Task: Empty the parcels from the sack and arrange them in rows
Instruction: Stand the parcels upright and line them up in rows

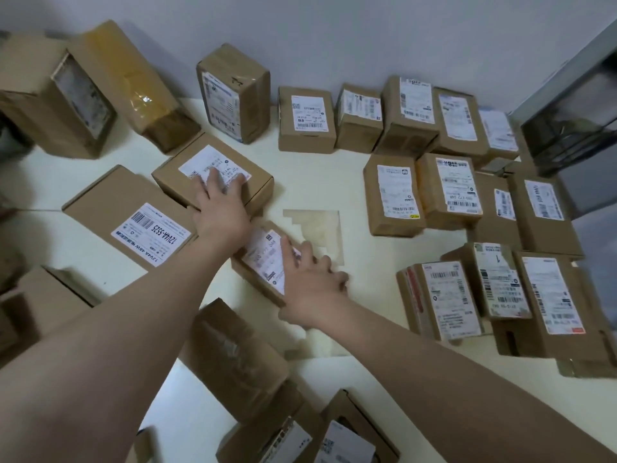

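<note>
Brown cardboard parcels with white labels lie on a pale floor [300, 182]. My left hand [220, 212] rests with spread fingers on the label of a medium parcel [200, 168] left of centre. My right hand [314, 282] holds a small parcel [260, 259] just below it, thumb on the label and fingers curled round its right edge. Sorted parcels stand in a back row [305, 118] along the wall and in two rows on the right [394, 195], [444, 299]. No sack is in view.
A large flat box [133, 212] lies left of my hands, and big boxes [66, 95] are piled at the far left. More parcels [233, 355] sit near me at the bottom. A dark metal cabinet [567, 111] stands at the right.
</note>
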